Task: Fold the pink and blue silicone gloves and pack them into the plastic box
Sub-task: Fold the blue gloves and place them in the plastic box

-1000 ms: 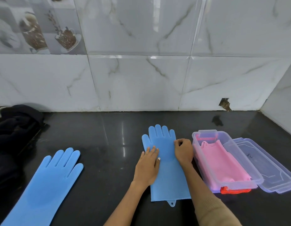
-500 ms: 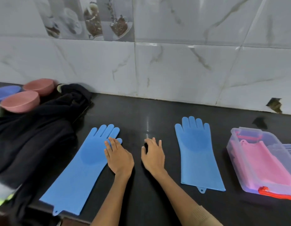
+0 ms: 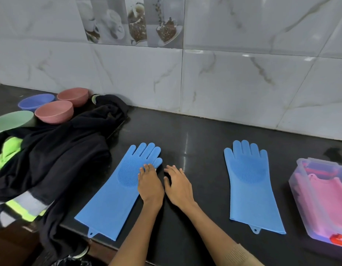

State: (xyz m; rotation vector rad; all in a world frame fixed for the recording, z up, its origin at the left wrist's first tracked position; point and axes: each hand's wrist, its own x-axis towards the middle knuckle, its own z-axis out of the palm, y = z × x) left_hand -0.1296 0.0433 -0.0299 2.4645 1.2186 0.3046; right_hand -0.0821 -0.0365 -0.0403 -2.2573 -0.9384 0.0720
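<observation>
- On the dark worktop (image 3: 195, 135) lie two blue gloves, both flat, with the bristle side up and the fingers toward the tiled wall.
- One blue glove (image 3: 120, 191) lies at the left and is a little tilted; its cuff reaches the front edge of the worktop. The second blue glove (image 3: 250, 187) lies well apart, at the right.
- Left hand (image 3: 150, 186) is flat and open, palm down, and rests on the right edge of the left glove, near its thumb; it grips nothing.
- Right hand (image 3: 178, 186) is also open with the fingers spread, just beside the left hand, over the bare worktop; it holds nothing.
- One clear plastic box (image 3: 300, 196) stands at the far right, without lid on it. Inside is folded pink glove material (image 3: 325, 200); how many pink gloves, I cannot tell.
- Four bowls stand at the far left: two pink (image 3: 54, 112), one blue (image 3: 35, 101), one green (image 3: 12, 120).
- One dark garment (image 3: 57, 154) with yellow-green stripes lies beside them.
</observation>
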